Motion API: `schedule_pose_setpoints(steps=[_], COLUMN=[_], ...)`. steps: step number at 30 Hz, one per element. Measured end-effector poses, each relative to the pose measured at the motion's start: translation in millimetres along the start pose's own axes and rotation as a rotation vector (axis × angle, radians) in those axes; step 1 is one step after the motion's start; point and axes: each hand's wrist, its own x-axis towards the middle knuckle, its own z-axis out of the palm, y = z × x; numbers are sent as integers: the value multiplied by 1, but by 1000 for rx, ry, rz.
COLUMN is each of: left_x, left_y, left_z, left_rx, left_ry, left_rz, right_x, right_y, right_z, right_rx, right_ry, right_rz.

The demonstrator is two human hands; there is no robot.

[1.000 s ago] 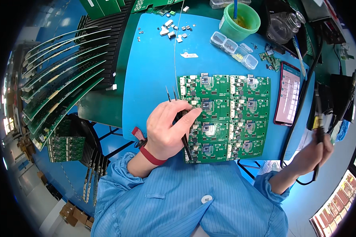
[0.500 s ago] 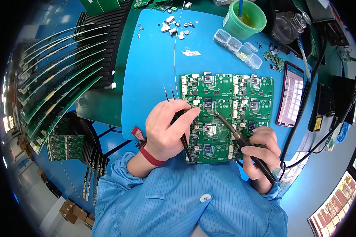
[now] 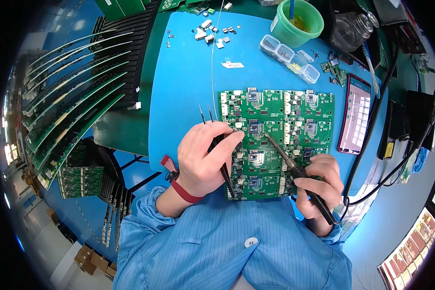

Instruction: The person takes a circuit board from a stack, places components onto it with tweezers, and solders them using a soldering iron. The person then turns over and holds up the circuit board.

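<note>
A green panel of joined circuit boards (image 3: 270, 166) lies on the blue mat in front of me. My left hand (image 3: 203, 152) is closed at its left edge, with black tweezers (image 3: 225, 179) tucked in the grip, points facing away from me. Thumb and forefinger pinch together over the panel. A thin silvery wire (image 3: 212, 63) runs from the far edge down to this hand; its end is hidden by the fingers. My right hand (image 3: 321, 186) grips a soldering iron (image 3: 297, 170) like a pen. Its tip is at the panel's middle, just right of a small blue module (image 3: 254, 126); contact is unclear.
Beyond the panel are loose white connectors (image 3: 205, 31), a lidded compartment box (image 3: 285, 53) and a green tub (image 3: 297, 24). A phone (image 3: 355, 116) lies to the right, near the iron's black cable (image 3: 357, 174). Upright boards (image 3: 77, 87) fill a black rack at left.
The iron's tip has shifted very slightly away from me and to the right. My left hand keeps its pinch and its place.
</note>
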Motion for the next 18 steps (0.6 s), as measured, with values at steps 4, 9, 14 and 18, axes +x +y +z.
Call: schedule_pose_setpoints(steps=[4, 9, 14, 18], left_x=[1, 2, 2, 0], left_y=[-1, 1, 4, 1], left_z=[-2, 0, -2, -1], left_rx=[-13, -2, 59, 30], left_ry=[13, 61, 59, 42], left_rz=[-6, -67, -66, -31], right_x=[-7, -19, -23, -23], right_y=[-4, 6, 10, 6], right_z=[-14, -26, -31, -36], right_rx=[-39, -158, -50, -84], right_ry=[154, 361, 449, 476], right_rz=[-31, 80, 115, 58])
